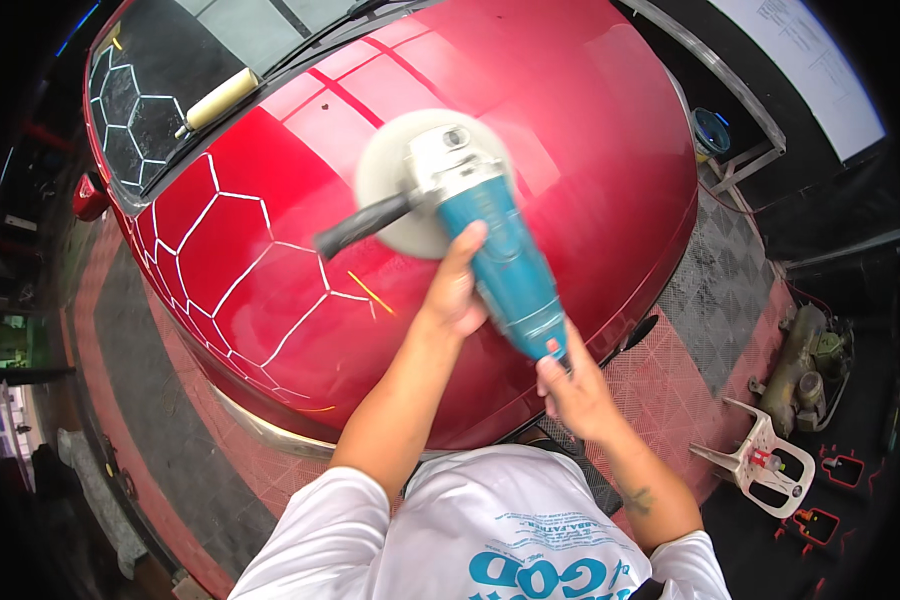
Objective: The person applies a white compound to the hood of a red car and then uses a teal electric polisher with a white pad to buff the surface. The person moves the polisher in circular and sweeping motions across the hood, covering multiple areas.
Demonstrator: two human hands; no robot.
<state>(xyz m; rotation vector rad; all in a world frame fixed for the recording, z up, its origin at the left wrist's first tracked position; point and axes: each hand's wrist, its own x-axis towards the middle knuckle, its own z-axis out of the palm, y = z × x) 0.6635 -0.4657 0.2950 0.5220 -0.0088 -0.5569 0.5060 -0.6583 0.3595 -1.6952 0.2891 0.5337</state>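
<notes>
A teal polisher (505,255) with a silver-grey head is over the red car bonnet (610,170). Its round whitish pad (382,175) looks blurred; whether it touches the paint I cannot tell. My left hand (458,290) is closed around the middle of the polisher's body, thumb lying along its top. At the tail end, my right hand (575,388) grips the rear of the housing. The black side handle (363,226) sticks out to the left with no hand on it.
A cream bottle (220,102) lies at the windscreen's base beside the wiper. Hexagonal light reflections cross the bonnet's left side. To the right stand a white plastic stool (765,460), a greenish compressor (805,365), a metal frame (760,165) and a blue bucket (710,132).
</notes>
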